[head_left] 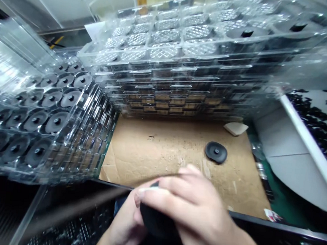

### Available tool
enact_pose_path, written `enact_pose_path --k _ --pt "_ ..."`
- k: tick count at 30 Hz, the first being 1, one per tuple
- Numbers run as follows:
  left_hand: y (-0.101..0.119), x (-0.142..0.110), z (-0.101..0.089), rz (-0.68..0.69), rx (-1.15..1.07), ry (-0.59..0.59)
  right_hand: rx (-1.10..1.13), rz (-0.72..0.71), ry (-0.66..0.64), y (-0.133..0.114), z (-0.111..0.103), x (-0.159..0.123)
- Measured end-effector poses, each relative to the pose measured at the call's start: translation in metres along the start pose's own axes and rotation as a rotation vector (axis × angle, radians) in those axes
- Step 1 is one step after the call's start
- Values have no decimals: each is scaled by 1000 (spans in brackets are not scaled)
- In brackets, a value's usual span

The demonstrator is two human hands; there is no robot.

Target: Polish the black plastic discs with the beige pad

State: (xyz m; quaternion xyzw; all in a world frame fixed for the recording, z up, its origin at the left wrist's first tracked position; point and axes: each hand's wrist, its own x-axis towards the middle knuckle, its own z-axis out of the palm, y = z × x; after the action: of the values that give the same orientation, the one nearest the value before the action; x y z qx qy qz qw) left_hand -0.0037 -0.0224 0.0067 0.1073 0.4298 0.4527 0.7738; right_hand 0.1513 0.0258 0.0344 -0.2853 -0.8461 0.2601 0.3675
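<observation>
Low in the head view, my two hands meet around a black part [156, 219], its outline mostly covered by fingers. My left hand [127, 220] is closed on it from the left. From the right, my right hand [198, 209] wraps over it, thumb and fingers pressed near its upper end. Just beyond the hands, a black oval disc [220, 155] with a small centre stud lies on the brown cardboard [146, 151]. A blurred dark strand [87, 205] runs from near the hands toward the lower left.
A stack of clear plastic trays [162, 71] stands at the back, two black parts in its top right. Another tray stack [74, 130] at left holds rows of black discs. At right, a white bin [302, 134] contains small black pieces [320, 124]. A whitish scrap [235, 129] lies on the cardboard.
</observation>
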Motion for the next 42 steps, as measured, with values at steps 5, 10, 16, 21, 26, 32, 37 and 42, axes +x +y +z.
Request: enact_pose_path --k 5,10,16,21,26,32,37,42 --pt "-2 -2 -3 -35 -12 55 -102 71 9 0 2 -1" --pt "-3 8 -7 19 -61 144 19 268 4 35 15 -6" --pt "-7 8 -19 60 -168 36 52 491 -63 75 49 -54" --pt "-15 16 -22 55 -190 53 71 601 43 60 49 -59" --pt "-17 19 -11 72 -123 124 30 391 289 9 25 -16" --pt "-16 16 -8 142 -128 155 151 224 -10 -4 30 1" --pt "-18 18 -1 121 -114 75 8 196 190 -1 28 0" --pt "-11 19 -3 122 -243 -51 16 185 -12 1 9 -30"
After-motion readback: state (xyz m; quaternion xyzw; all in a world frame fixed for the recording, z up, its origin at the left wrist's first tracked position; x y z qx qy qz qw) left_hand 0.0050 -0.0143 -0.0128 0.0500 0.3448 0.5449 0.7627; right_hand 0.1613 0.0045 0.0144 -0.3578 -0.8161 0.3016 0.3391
